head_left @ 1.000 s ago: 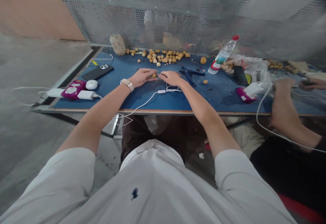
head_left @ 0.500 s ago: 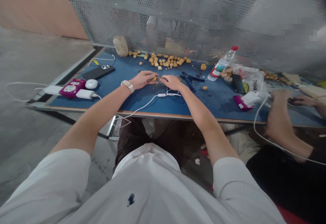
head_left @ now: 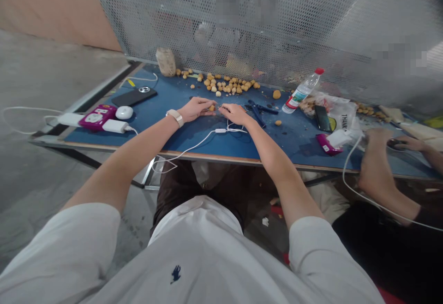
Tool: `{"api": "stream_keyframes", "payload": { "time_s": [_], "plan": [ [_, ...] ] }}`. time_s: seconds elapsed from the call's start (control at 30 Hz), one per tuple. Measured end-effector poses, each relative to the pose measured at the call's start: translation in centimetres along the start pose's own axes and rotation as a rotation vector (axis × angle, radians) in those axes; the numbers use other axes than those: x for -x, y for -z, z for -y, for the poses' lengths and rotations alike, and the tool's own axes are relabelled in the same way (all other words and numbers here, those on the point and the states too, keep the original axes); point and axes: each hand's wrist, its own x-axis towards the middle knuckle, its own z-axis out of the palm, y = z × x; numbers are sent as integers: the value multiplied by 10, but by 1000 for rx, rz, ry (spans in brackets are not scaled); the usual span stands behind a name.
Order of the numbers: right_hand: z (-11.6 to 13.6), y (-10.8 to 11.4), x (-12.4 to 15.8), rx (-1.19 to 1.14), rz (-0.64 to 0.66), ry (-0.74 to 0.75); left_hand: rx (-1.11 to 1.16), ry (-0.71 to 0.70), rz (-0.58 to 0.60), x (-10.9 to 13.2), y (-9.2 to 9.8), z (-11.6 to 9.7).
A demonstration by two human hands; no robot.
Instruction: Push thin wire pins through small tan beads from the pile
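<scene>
My left hand [head_left: 198, 109], with a pale band at the wrist, pinches a small round orange-brown nut-like piece [head_left: 212, 108] between its fingertips. Close to its right, my right hand [head_left: 233, 113] has its fingers curled together over the blue table top; what they hold, if anything, is too small to make out. A white cable [head_left: 220, 131] runs loosely just under the right hand. Beside that hand lie blue-handled pliers [head_left: 258, 110] with their handles spread. Behind both hands stretches a row of similar round tan pieces [head_left: 230, 84].
A cloudy jar [head_left: 166, 62], a black phone [head_left: 134, 96] and a magenta device [head_left: 100, 117] are at left. A red-capped bottle [head_left: 302, 92], plastic bag [head_left: 346, 114] and another magenta device [head_left: 328, 145] are at right, near another person's arms [head_left: 375, 165]. A perforated metal panel [head_left: 194, 13] closes the back.
The camera view has shifted slightly. My hands stay close together, the left still pinching the round piece; the right fingers have moved only a little.
</scene>
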Motion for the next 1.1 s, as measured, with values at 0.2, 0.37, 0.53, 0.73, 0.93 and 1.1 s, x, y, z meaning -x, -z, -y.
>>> {"api": "stream_keyframes", "payload": {
  "time_s": [0.2,0.37,0.53,0.73,0.93,1.1],
  "plan": [
    [-2,-1,-1,-49,15,-11,-11,16,-3,2,-2,-1],
    [-1,-1,-1,-53,15,-30,20,12,-4,4,-3,-2],
    [4,1,2,-36,16,-31,6,26,-15,5,-3,-3],
    [6,3,3,-20,25,-61,19,34,-21,3,-3,-1],
    [9,4,4,-25,22,-66,29,55,-25,1,-1,0],
    [9,3,3,-27,17,-57,-17,12,15,-1,1,1]
  ]
}}
